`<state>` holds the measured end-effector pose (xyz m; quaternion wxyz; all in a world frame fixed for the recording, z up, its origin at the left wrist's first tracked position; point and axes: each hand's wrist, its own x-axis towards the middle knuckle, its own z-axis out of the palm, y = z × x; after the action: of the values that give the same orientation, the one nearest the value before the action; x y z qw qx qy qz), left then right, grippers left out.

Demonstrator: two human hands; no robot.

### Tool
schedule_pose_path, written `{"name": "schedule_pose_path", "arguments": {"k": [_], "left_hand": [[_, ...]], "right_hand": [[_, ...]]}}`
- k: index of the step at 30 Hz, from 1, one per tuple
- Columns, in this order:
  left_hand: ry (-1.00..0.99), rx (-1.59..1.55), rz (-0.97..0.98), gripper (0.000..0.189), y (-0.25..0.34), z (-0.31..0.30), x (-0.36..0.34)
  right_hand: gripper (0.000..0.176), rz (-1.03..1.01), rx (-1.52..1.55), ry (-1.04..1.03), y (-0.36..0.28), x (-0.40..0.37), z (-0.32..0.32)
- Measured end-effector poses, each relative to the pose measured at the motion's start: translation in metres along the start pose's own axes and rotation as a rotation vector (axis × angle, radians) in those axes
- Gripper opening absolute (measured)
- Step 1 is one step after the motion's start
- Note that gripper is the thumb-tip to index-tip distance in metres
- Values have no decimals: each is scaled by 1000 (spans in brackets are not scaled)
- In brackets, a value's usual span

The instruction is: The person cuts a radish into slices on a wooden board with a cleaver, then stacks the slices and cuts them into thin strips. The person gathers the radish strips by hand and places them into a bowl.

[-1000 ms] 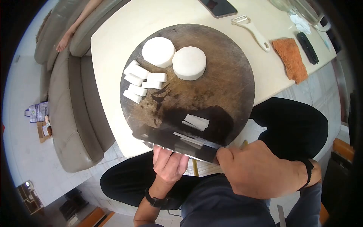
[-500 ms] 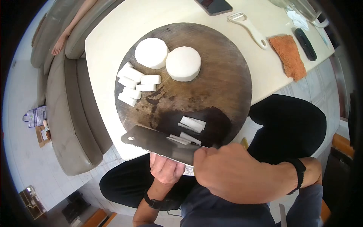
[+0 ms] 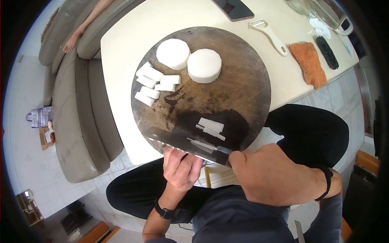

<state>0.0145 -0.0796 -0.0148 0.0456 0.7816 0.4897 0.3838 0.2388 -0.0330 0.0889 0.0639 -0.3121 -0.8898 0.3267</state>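
Note:
My right hand (image 3: 271,174) grips the handle end of a wide cleaver (image 3: 182,149), its blade stretching left over the near edge of the round wooden board (image 3: 239,77). Close under the blade's left part is my left hand (image 3: 181,168), fingers bent; what its fingertips touch is hidden by the blade. Thin white slices (image 3: 211,124) lie on the wet dark patch, some right by the blade. Two thick white discs (image 3: 204,65) rest on the far part of the board, with several white blocks (image 3: 149,73) to their left.
On the table (image 3: 121,44) are a phone (image 3: 234,9), a white peeler (image 3: 269,35), an orange cloth (image 3: 308,65), a black object (image 3: 327,52) and a glass jug (image 3: 330,18). Another person's hand (image 3: 73,41) rests at the sofa (image 3: 77,121).
The cleaver has moved toward me and tilted, its blade now seen more edge-on. My right hand has shifted right. The slices near it lie differently, and the whole view has shifted slightly.

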Motion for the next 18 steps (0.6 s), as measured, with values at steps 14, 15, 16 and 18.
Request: {"name": "schedule_pose_path", "arguments": {"k": [14,15,16,18], "left_hand": [[-30,25,-5,19,2,-2,3],[-34,22,-2,19,2,-3,2],[-35,0,-9,21,1,-4,1],[-32,-25,-11,22,1,-2,1]], "right_hand": [[16,-40,41,-36,-2,14,8],[20,-60,66,-2,-1,17,13],[20,-54,65,3,-1,19,15],[19,-93,94,139,-1,23,18]]}}
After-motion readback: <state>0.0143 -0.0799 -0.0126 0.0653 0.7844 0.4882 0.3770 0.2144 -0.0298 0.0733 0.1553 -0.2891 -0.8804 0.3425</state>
